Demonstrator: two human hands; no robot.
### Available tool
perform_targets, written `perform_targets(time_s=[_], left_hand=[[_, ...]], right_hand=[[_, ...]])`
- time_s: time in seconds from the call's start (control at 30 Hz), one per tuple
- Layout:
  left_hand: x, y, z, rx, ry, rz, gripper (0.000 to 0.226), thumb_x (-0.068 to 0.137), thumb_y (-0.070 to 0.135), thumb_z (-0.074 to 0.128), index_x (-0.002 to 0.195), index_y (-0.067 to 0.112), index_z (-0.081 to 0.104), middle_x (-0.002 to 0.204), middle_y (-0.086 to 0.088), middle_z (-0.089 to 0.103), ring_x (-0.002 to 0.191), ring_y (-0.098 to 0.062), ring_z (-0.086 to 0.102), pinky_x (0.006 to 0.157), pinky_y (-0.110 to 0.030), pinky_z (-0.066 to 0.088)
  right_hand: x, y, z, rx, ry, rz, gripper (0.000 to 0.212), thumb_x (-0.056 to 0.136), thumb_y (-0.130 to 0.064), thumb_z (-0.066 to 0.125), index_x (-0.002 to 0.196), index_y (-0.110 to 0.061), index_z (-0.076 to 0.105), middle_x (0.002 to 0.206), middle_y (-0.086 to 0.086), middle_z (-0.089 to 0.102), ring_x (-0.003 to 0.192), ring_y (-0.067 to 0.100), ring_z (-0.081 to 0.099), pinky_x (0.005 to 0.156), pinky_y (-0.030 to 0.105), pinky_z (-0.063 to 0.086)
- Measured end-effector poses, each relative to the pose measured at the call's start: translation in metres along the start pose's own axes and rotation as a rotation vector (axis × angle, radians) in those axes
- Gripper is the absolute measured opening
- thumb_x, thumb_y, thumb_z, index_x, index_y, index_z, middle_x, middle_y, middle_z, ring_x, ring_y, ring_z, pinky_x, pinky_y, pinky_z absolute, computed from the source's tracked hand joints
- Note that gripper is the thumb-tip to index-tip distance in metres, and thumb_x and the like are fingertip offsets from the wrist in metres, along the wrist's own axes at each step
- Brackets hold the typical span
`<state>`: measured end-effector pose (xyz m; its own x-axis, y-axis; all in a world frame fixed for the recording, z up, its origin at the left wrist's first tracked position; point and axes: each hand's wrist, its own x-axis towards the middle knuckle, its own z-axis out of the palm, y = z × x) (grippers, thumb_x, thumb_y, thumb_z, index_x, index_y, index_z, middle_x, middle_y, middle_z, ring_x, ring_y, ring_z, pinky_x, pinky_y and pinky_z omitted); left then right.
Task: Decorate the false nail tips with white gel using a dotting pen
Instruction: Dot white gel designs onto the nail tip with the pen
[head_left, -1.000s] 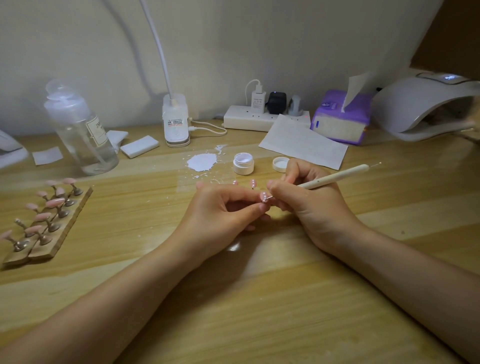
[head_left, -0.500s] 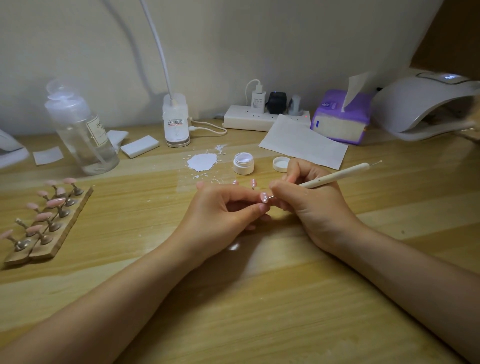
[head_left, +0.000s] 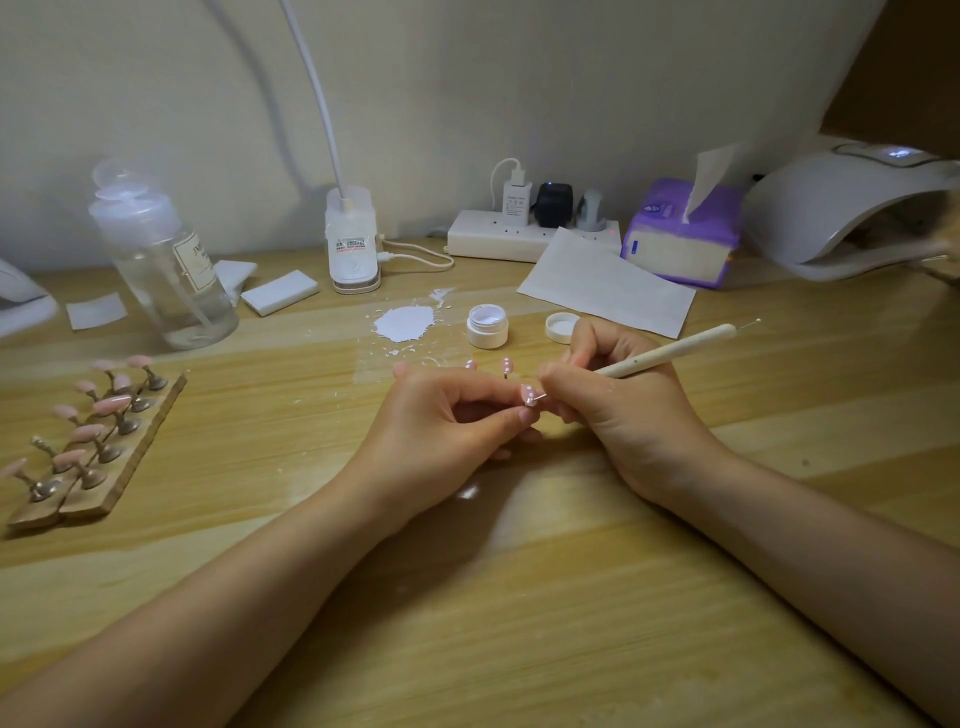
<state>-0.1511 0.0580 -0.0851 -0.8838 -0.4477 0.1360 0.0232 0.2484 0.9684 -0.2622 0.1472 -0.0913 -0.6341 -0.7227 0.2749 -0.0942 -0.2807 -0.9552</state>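
Left hand (head_left: 447, 421) pinches a pink dotted false nail tip (head_left: 528, 396). Right hand (head_left: 618, 400) grips the cream dotting pen (head_left: 670, 352), tip apparently touching it. Open white gel jar (head_left: 487, 326) at 12 o'clock.

Pale wood-grain bench (head_left: 519, 597) filling the foreground, plain off-white wall (head_left: 519, 93) along its far edge, dark brown panel (head_left: 904, 67) above the far right corner, dim soft light, faint shadows on the wall

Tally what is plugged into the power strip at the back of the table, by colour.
White charger: 1
Black adapter: 1
Grey plug: 1
Total: 3 in the power strip
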Motion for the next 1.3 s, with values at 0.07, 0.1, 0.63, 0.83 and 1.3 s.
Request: perform_targets(time_s=[0.07, 0.1, 0.63, 0.83, 1.3], left_hand=[[0.0000, 0.0006, 0.0003, -0.002, 0.001, 0.001, 0.019, 0.081, -0.001, 0.063, 0.081, 0.017, 0.071, 0.068, 0.007, 0.071, 0.067, -0.001, 0.067, 0.055, -0.011, 0.048], [-0.0001, 0.0009, 0.0004, 0.001, -0.001, 0.002, 0.019, 0.082, -0.001, 0.063, 0.081, 0.017, 0.071, 0.069, 0.007, 0.071, 0.067, -0.001, 0.067, 0.055, -0.011, 0.048], [-0.0001, 0.0008, 0.0004, 0.009, 0.001, -0.003, 0.020, 0.082, 0.000, 0.063, 0.079, 0.018, 0.072, 0.066, 0.006, 0.071, 0.067, -0.002, 0.067, 0.055, -0.010, 0.047], [-0.0001, 0.0014, 0.0006, 0.009, 0.007, 0.000, 0.021, 0.082, -0.001, 0.063, 0.079, 0.018, 0.071, 0.070, 0.001, 0.072, 0.067, -0.003, 0.067, 0.055, -0.011, 0.048], [-0.0002, 0.0007, 0.0001, 0.020, 0.002, -0.002, 0.019, 0.082, 0.000, 0.063, 0.081, 0.017, 0.072, 0.067, 0.005, 0.071, 0.066, -0.001, 0.067, 0.055, -0.010, 0.048]], right_hand=[[0.0008, 0.0004, 0.0002, 0.003, 0.008, 0.008, 0.027, 0.056, -0.005, 0.059, 0.043, -0.021, 0.042, 0.041, -0.006, 0.046, 0.038, 0.005, 0.043, 0.042, 0.015, 0.036], [0.0009, 0.0005, 0.0001, 0.003, 0.012, 0.010, 0.027, 0.056, -0.005, 0.059, 0.042, -0.021, 0.042, 0.041, -0.007, 0.046, 0.038, 0.005, 0.043, 0.042, 0.015, 0.035], [-0.0001, 0.0012, -0.0010, -0.023, -0.004, -0.010, 0.026, 0.058, -0.004, 0.061, 0.049, -0.016, 0.039, 0.040, -0.007, 0.047, 0.038, 0.003, 0.045, 0.042, 0.014, 0.037], [0.0010, 0.0018, -0.0010, -0.005, 0.013, -0.001, 0.028, 0.056, -0.003, 0.059, 0.043, -0.021, 0.041, 0.040, -0.006, 0.047, 0.038, 0.004, 0.045, 0.042, 0.014, 0.036], [-0.0011, -0.0002, -0.0008, -0.025, -0.007, -0.010, 0.024, 0.057, -0.006, 0.060, 0.053, -0.012, 0.036, 0.038, -0.008, 0.046, 0.036, 0.002, 0.044, 0.043, 0.013, 0.036]])
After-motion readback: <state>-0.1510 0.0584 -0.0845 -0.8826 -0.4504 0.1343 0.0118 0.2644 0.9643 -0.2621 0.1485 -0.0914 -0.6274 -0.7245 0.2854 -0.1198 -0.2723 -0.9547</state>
